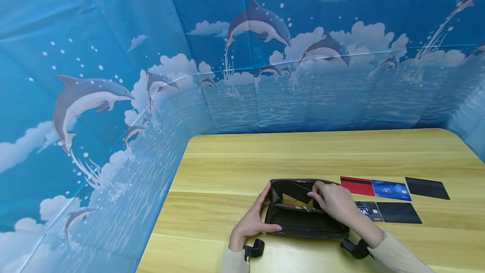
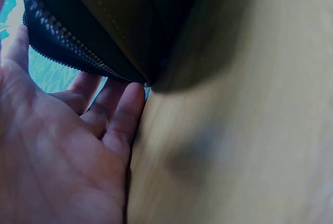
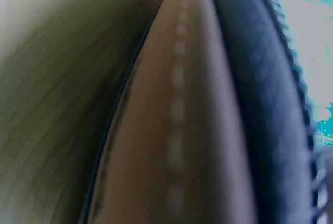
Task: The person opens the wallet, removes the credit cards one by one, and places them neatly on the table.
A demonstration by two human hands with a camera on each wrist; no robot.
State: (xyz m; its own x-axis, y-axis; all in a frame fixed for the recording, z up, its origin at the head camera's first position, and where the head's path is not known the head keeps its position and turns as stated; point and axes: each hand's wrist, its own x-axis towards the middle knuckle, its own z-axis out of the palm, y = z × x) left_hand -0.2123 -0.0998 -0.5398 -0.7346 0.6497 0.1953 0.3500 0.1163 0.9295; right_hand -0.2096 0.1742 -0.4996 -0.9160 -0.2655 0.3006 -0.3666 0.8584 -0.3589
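A dark zip-around wallet (image 1: 308, 226) lies spread wide on the table. At its left end my left hand (image 1: 254, 218) grips it, thumb on the near flap and fingers behind the end. In the left wrist view, the fingers of the left hand (image 2: 67, 130) touch the wallet's zipped edge (image 2: 73, 41). Over the wallet's right part, my right hand (image 1: 335, 200) pinches a dark card (image 1: 297, 190) tilted inside. A yellowish card (image 1: 289, 200) shows in the compartment below it. The right wrist view holds only the wallet's stitched divider (image 3: 177, 104) and zipper; the fingers are hidden there.
Right of the wallet lie a red card (image 1: 357, 186), a blue VIP card (image 1: 391, 190), a black card (image 1: 427, 188), a dark Visa card (image 1: 369, 210) partly behind the right hand, and another black card (image 1: 399, 212). A dolphin-printed blue sheet (image 1: 257, 96) borders the wooden table (image 1: 212, 172).
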